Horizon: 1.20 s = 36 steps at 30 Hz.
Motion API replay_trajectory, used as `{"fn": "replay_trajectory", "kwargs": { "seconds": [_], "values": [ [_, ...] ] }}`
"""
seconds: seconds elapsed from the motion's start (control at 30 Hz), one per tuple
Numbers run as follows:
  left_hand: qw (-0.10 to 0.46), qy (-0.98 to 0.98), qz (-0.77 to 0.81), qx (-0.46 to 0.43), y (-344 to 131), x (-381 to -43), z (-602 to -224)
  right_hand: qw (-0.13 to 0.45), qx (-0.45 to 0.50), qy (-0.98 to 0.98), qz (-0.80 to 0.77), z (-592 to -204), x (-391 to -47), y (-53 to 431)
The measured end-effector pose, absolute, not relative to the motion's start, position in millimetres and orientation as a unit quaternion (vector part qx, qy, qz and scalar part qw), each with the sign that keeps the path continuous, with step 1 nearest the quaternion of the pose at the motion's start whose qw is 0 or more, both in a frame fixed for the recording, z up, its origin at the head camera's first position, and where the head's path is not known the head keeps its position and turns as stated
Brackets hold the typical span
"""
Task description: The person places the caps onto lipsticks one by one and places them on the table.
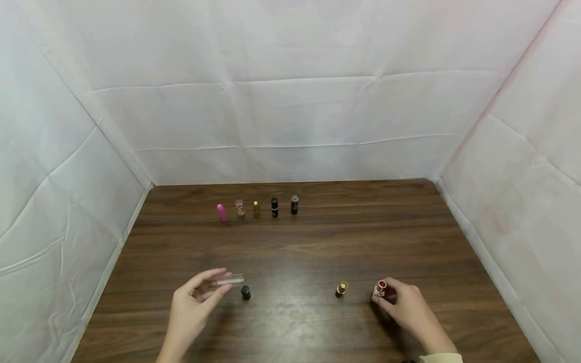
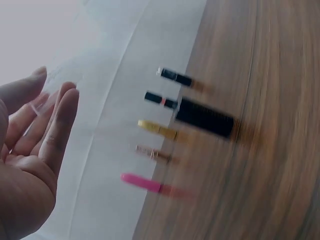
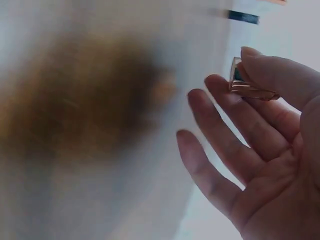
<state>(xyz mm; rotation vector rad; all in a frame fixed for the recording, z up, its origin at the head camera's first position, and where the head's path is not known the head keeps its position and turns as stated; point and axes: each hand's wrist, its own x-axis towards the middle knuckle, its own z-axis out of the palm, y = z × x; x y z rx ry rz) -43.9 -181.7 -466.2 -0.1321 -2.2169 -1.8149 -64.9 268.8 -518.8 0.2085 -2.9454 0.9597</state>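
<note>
My left hand (image 1: 192, 300) pinches a clear lipstick cap (image 1: 232, 279) between thumb and fingers, tilted sideways over the table. Just right of that cap a black cap (image 1: 245, 292) stands on the wood; it looms large in the left wrist view. On the right side, my right hand (image 1: 408, 305) holds an uncapped lipstick (image 1: 380, 288) with a red top upright between thumb and fingertips. In the right wrist view its other fingers are spread out from the lipstick (image 3: 252, 91). Another uncapped lipstick (image 1: 341, 289), black with a gold rim, stands left of the right hand.
At the back of the brown table (image 1: 363, 232) stands a row of several lipsticks: pink (image 1: 222, 212), clear-capped (image 1: 240, 207), gold (image 1: 256, 209), black (image 1: 274, 206) and black with a clear top (image 1: 294, 204). White sheeting (image 1: 299, 111) encloses the back and both sides.
</note>
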Motion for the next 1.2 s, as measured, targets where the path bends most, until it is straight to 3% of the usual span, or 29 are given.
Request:
{"fn": "replay_trajectory", "kwargs": {
  "seconds": [0.33, 0.67, 0.97, 1.2],
  "values": [
    [0.109, -0.693, -0.705, -0.106, -151, -47, -457, 0.155, 0.179, -0.927, 0.290, -459, -57, 236],
    [0.045, -0.681, -0.717, -0.141, -112, -49, -461, 0.088, 0.253, -0.910, 0.317, -447, -51, 185],
    [0.038, -0.693, -0.702, -0.158, -91, -46, -464, 0.079, 0.277, -0.903, 0.318, -450, -46, 172],
    [0.036, -0.731, -0.665, -0.148, -80, -44, -460, 0.106, 0.297, -0.894, 0.317, -452, -46, 170]
  ]
}}
